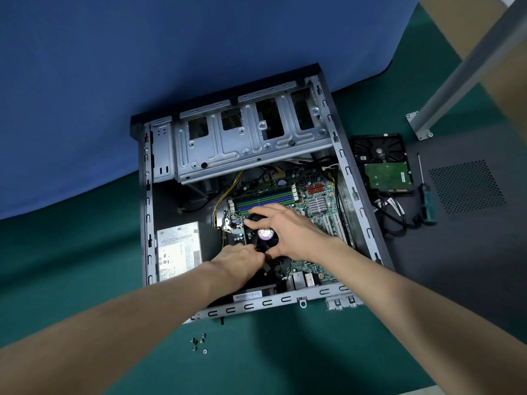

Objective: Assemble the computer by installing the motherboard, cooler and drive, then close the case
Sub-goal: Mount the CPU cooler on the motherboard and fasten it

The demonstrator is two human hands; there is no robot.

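Case (349, 178) open on green worktop (85, 266), motherboard (313, 192) inside. Cooler (265, 233) sits on board, centre-left. Right hand (291, 232) spans cooler, fingers on far edge, thumb on near edge, gripping. Left hand (236, 259) at cooler's near-left corner, fingers curled; cannot tell whether they grip it. Drive (385, 172) outside case, right, beside screwdriver (426, 201). Screws (199, 342) loose on worktop.

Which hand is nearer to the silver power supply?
Left. The left hand is right of the power supply, at the cooler's edge; the right hand is farther right, on the cooler.
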